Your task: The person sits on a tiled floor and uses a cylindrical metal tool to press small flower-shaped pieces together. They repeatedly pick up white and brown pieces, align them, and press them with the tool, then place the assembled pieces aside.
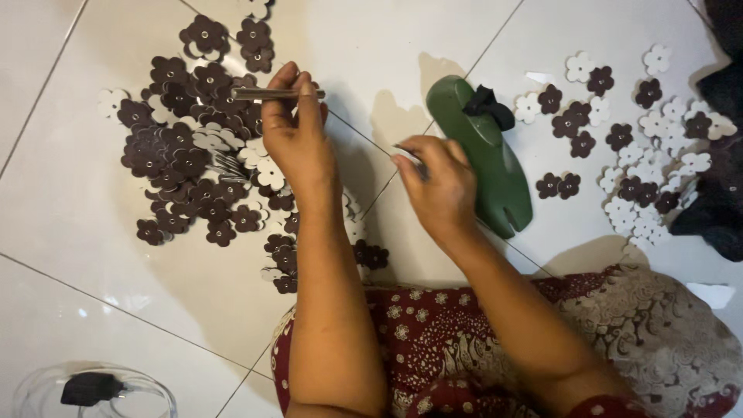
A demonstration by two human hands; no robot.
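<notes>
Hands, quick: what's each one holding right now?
Left hand: closed on a thin metal rod.
Right hand: fingers pinched; what they hold cannot be told.

A: What carries everything?

B: A white tiled floor (pixel 70 209). A green shoe last (pixel 495 166) lies on it.

A: And around that last?

B: Left of it, a heap of dark brown flower cutouts (pixel 186 155). Right of it, white flower cutouts (pixel 658 131) scattered among more brown ones. Far lower left, a clear container (pixel 31 391).

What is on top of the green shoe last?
A black bow-like piece sits on the green shoe last near its upper end. The right hand covers part of its left edge.
</notes>
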